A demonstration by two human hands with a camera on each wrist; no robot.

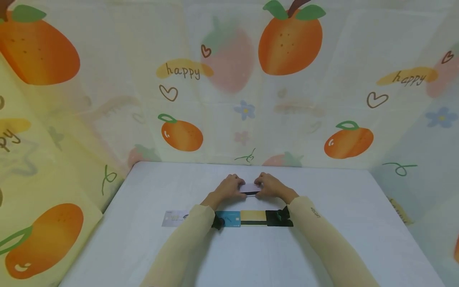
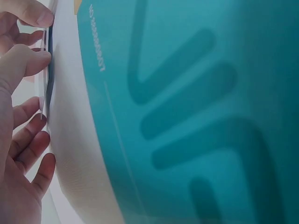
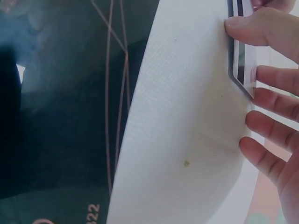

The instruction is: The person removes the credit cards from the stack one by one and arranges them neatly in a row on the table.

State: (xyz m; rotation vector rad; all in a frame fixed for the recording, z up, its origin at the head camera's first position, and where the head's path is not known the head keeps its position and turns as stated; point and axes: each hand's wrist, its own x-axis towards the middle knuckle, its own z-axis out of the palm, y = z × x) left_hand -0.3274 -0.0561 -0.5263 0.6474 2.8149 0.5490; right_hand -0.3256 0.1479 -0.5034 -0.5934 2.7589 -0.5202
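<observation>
Both hands reach over the far middle of the table in the head view. My left hand [image 1: 229,188] pinches the left end of a pale card with a dark stripe [image 1: 250,187], thumb at its near edge and fingers behind. The right hand [image 1: 271,187] pinches the other end the same way. In the right wrist view the striped card [image 3: 250,56] has a dark edge against its near side, so more than one layer shows. The right hand's lower fingers [image 3: 273,128] are spread below the card's corner. The left wrist view shows the held card edge-on beside the left thumb [image 2: 35,60].
Nearer than the hands lies a row of cards: a pale lilac card [image 1: 173,218], a teal card [image 1: 232,218], a gold card with a dark stripe [image 1: 253,216] and a black card [image 1: 273,223]. The forearms pass over the row. A fruit-patterned cloth [image 1: 229,99] hangs behind the white table [image 1: 244,255].
</observation>
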